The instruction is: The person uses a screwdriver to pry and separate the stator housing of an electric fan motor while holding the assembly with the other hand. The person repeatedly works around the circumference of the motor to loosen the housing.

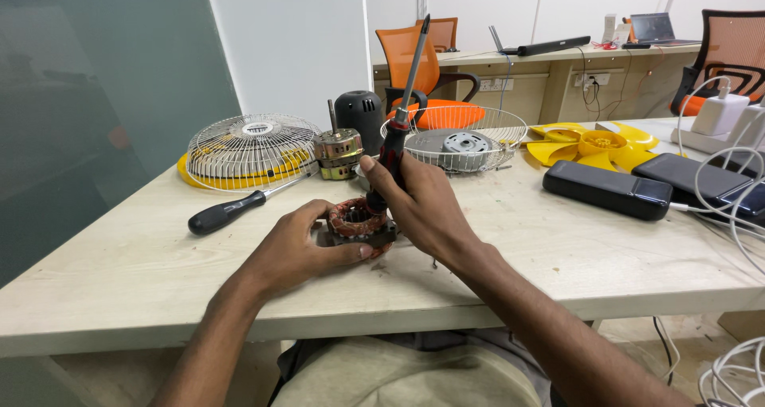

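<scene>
Here, left hand (pixel 307 244) cups the motor stator (pixel 356 220) w/ copper windings, fingers curled round its near side, thumb on the front edge. Stator sits on the wooden table (pixel 119 279), near the front edge. Right hand (pixel 418 204) is closed in a fist round the red-black handle of a screwdriver (pixel 405 112), shaft pointing up, handle end down by the stator. A 2nd screwdriver (pixel 231 210) w/ black handle lies to the left, beside a fan grille (pixel 251 148).

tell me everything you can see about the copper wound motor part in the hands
The motor stator is a ring of reddish-brown copper windings on a dark metal core, with a hollow centre. It rests on the pale wooden table near its front edge. The left hand cups it from the left and front; the right hand holds a red-and-black screwdriver tilted, handle end down into it.
</scene>
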